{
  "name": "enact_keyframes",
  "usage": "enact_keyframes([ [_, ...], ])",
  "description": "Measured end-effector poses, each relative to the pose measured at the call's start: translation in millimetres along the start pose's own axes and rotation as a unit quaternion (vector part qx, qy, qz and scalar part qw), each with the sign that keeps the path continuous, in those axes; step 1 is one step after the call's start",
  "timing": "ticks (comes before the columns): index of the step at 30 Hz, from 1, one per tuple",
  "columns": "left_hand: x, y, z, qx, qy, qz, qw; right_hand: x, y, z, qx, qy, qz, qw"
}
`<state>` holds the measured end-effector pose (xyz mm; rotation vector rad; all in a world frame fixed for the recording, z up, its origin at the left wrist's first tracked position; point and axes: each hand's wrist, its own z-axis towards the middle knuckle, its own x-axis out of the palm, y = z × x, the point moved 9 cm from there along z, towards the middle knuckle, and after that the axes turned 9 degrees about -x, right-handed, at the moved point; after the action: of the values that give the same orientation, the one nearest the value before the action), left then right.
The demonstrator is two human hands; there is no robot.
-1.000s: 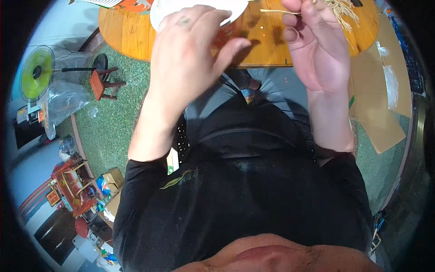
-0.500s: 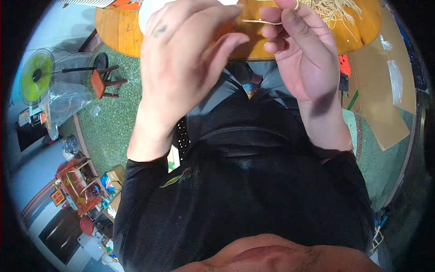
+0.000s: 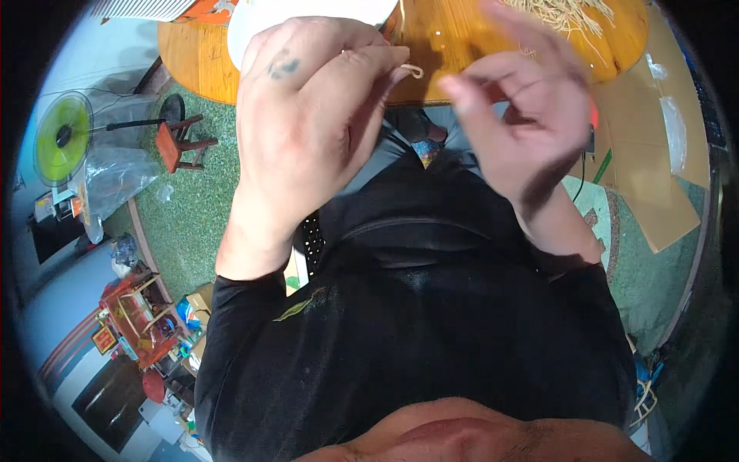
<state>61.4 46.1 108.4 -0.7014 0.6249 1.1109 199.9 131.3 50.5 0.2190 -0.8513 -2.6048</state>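
Note:
My left hand (image 3: 312, 115) is over the table's near edge with thumb and forefinger pinched together on a thin beige cord (image 3: 416, 71). The cord's curled end pokes out past the fingertips, and another stretch rises behind them. Beside it to the right, my right hand (image 3: 531, 108) is raised with thumb and fingers apart, partly smeared by motion, and I see nothing in it. A loose heap of the same beige cords (image 3: 566, 14) lies on the wooden table (image 3: 196, 58), beyond the right hand. Behind my left hand is a white plate (image 3: 250, 35), partly covered by it.
A green-bladed fan (image 3: 63, 138) and a small wooden stool (image 3: 169, 146) are on the floor at left. Flattened cardboard (image 3: 654, 185) lies at right. A red shelf unit (image 3: 135, 319) stands further left, and my legs are under the table edge.
The cord has passed from my right hand's fingers to my left hand's pinch. My right hand has opened and turned, and my left fingers have closed.

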Motion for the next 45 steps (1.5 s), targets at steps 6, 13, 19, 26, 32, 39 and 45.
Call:
enact_keyframes([
  [6, 2, -1, -2, -0.009, 0.016, -0.011, 1.0, 27, -15, -11, 0.06, 0.038, 0.007, 0.997],
  [13, -4, 14, 1, -0.121, 0.051, -0.116, 0.985, 28, -16, -7, 0.077, 0.057, 0.002, 0.995],
  [19, -1, 53, 22, -0.35, 0.107, -0.126, 0.922, 38, -25, -5, 0.036, 0.013, -0.019, 0.999],
  [26, 14, 45, 30, -0.327, 0.229, -0.072, 0.914, 45, -15, -1, 0.037, 0.054, -0.063, 0.996],
  [32, 20, 49, 31, -0.335, 0.258, -0.076, 0.903, 39, -13, 7, 0.104, 0.018, -0.016, 0.994],
  [39, 25, 48, 36, -0.31, 0.317, -0.072, 0.893, 44, -12, 9, 0.093, 0.016, -0.031, 0.995],
  [45, 37, 54, 27, -0.344, 0.393, -0.154, 0.839, 44, -7, 10, 0.075, 0.014, -0.041, 0.996],
])
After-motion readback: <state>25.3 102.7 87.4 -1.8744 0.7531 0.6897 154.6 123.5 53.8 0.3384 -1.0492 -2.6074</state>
